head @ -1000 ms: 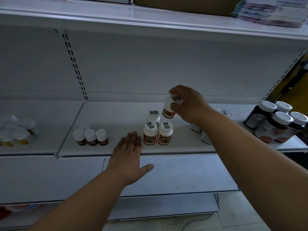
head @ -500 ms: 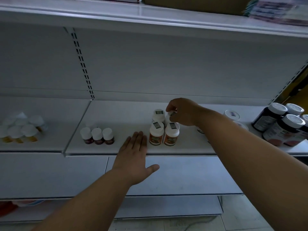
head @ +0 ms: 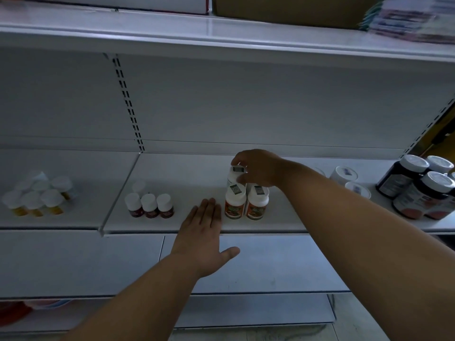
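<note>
— Right hand, what do you read?

— I log the right hand (head: 258, 168) curled over a white plastic bottle with a sticker on its cap (head: 235, 173). Fingertips and thumb pinch the cap. The bottle is upright in the back row on the white metal shelf (head: 184, 173), and its base is hidden behind two white orange-labelled bottles (head: 246, 205).

— And the left?

— I note the left hand (head: 203, 232) flat, fingers straight and together, thumb spread, holding nothing. Its fingertips lie at the shelf's front edge, just beside the front pair. I cannot tell whether they touch.
</note>
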A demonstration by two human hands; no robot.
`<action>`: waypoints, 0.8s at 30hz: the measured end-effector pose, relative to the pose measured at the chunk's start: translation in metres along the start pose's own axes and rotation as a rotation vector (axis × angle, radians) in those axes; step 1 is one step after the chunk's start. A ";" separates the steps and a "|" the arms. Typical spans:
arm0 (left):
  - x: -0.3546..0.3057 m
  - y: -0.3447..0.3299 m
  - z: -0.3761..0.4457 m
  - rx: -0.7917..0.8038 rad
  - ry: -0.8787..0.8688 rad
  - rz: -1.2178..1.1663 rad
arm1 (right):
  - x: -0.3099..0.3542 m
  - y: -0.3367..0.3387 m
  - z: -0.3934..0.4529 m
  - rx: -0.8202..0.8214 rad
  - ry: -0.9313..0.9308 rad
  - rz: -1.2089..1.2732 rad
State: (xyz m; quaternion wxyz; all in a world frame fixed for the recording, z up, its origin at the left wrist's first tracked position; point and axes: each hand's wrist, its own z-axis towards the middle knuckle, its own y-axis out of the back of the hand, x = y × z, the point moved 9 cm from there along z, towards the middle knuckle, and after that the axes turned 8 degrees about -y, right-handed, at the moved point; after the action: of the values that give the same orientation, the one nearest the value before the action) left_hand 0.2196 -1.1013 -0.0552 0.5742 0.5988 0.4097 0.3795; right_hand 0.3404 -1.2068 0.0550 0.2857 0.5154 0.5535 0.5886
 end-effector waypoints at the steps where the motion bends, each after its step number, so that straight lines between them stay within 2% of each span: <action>1: 0.000 0.000 0.000 0.001 -0.001 0.001 | -0.001 0.002 0.000 -0.022 0.001 0.004; 4: 0.000 0.000 0.000 0.003 -0.001 0.000 | -0.002 0.018 -0.010 -0.128 0.000 0.097; 7: 0.000 -0.001 -0.001 0.007 -0.005 -0.002 | 0.004 0.048 -0.033 -0.321 0.002 0.256; 9: 0.001 -0.001 -0.001 0.006 -0.005 -0.004 | 0.003 0.064 -0.053 -0.440 -0.029 0.451; 11: 0.001 -0.001 0.000 0.006 -0.007 0.001 | -0.003 0.070 -0.072 -0.497 -0.062 0.763; 13: 0.001 -0.001 0.001 0.009 -0.014 0.008 | -0.003 0.059 -0.087 -0.438 -0.074 1.197; 15: 0.001 -0.001 0.001 0.007 -0.015 0.012 | 0.004 0.036 -0.095 -0.271 -0.068 1.693; 17: 0.001 -0.001 0.001 0.000 -0.012 0.013 | 0.015 0.013 -0.103 -0.085 -0.137 1.975; 20: 0.001 -0.001 0.001 -0.005 -0.008 0.007 | 0.028 -0.009 -0.116 0.118 -0.239 2.076; 24: 0.000 -0.001 0.001 -0.028 -0.006 -0.019 | 0.037 -0.018 -0.127 0.254 -0.229 2.020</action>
State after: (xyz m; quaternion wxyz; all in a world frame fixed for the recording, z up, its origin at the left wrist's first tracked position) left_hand 0.2203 -1.1011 -0.0561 0.5873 0.5880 0.4079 0.3779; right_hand 0.2075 -1.2147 0.0668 -0.3491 0.8204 -0.1113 0.4389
